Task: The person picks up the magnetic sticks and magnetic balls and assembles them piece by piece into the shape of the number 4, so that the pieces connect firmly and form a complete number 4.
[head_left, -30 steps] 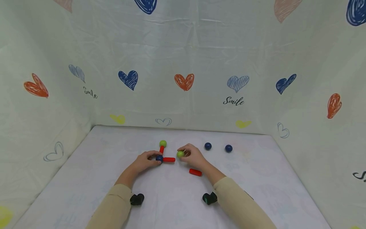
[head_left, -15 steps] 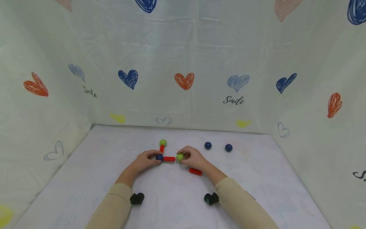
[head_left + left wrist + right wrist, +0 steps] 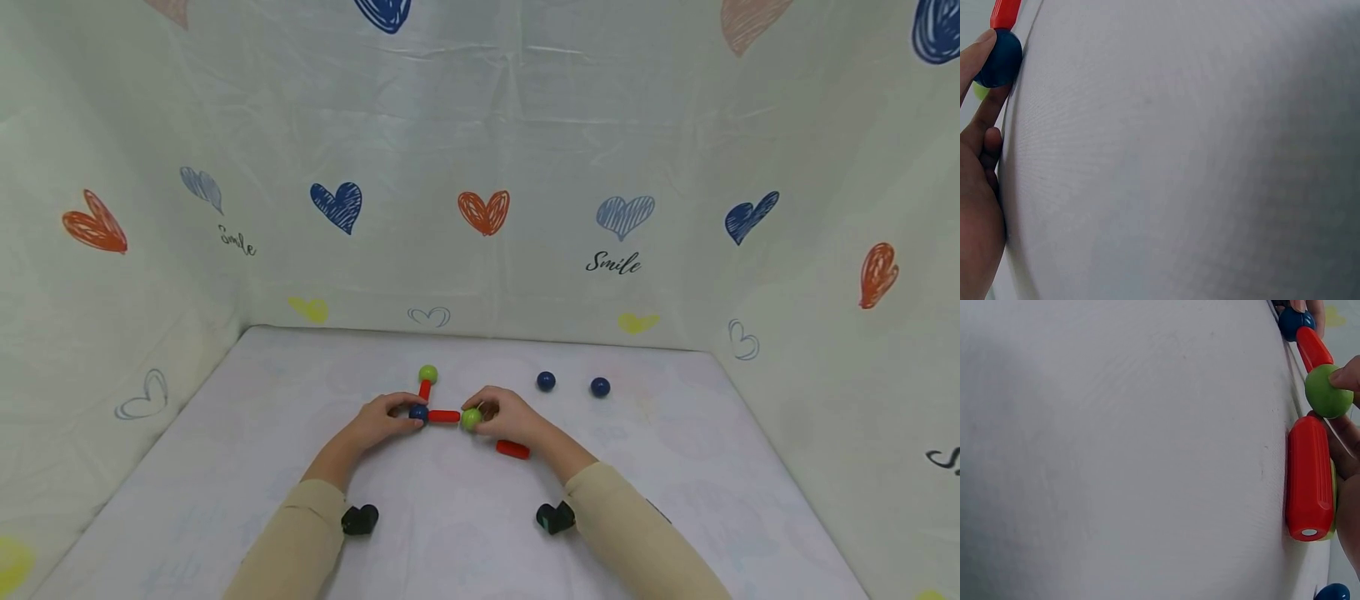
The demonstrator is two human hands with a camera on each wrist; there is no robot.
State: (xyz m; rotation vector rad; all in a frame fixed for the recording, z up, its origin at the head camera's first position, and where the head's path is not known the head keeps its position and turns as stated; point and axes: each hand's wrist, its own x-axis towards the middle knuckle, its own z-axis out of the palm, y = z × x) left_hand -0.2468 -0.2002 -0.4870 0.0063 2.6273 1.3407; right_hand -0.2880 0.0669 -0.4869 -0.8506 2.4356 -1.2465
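My left hand (image 3: 378, 419) pinches a dark blue ball (image 3: 418, 413) between thumb and fingers on the table. From that ball one red rod (image 3: 425, 391) runs back to a green ball (image 3: 427, 374), and a second red rod (image 3: 444, 417) points right. At the second rod's free end, my right hand (image 3: 512, 417) pinches another green ball (image 3: 471, 419). In the right wrist view this green ball (image 3: 1327, 392) appears against the rod's tip; whether they are joined I cannot tell. Below the right hand lies a loose red rod (image 3: 1309, 481) with a silvery disc in its end.
Two more blue balls, one nearer (image 3: 546, 381) and one farther right (image 3: 600, 387), rest toward the back of the white table (image 3: 442, 533). Something green (image 3: 1333, 500) partly shows behind the loose rod. A cloth printed with hearts (image 3: 483, 214) hangs around the table.
The right hand has brought its green ball slightly nearer to me and left, to the end of the right-pointing red rod. My left hand has stayed on the blue ball.
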